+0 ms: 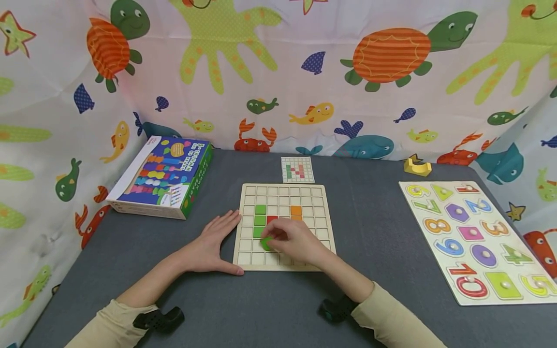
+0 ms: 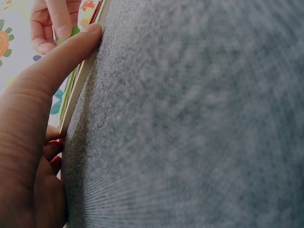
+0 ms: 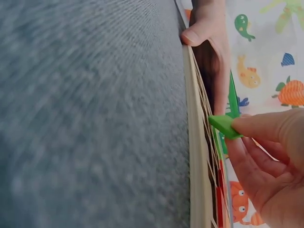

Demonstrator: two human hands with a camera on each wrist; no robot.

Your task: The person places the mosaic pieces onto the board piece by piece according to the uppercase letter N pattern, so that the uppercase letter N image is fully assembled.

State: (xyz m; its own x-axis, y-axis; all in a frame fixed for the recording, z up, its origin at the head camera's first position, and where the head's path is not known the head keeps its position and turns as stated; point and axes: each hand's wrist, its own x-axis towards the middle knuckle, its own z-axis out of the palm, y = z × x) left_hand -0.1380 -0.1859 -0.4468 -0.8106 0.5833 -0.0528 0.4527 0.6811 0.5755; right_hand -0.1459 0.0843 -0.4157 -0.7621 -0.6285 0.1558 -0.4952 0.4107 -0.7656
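Observation:
A light wooden grid board lies in the middle of the table in the head view. My right hand is over its lower half and pinches a green square tile between thumb and fingers. In the right wrist view that tile is tilted, close to the board's surface. Several green tiles stand in a column on the board. A red tile and orange tiles show to their right, partly covered by my right hand. With fingers spread, my left hand rests against the board's left edge, thumb at the lower corner.
A small pattern card with coloured squares lies behind the board. At the back left is a blue game box. A number and shape puzzle board lies on the right, with a yellow curved block behind it.

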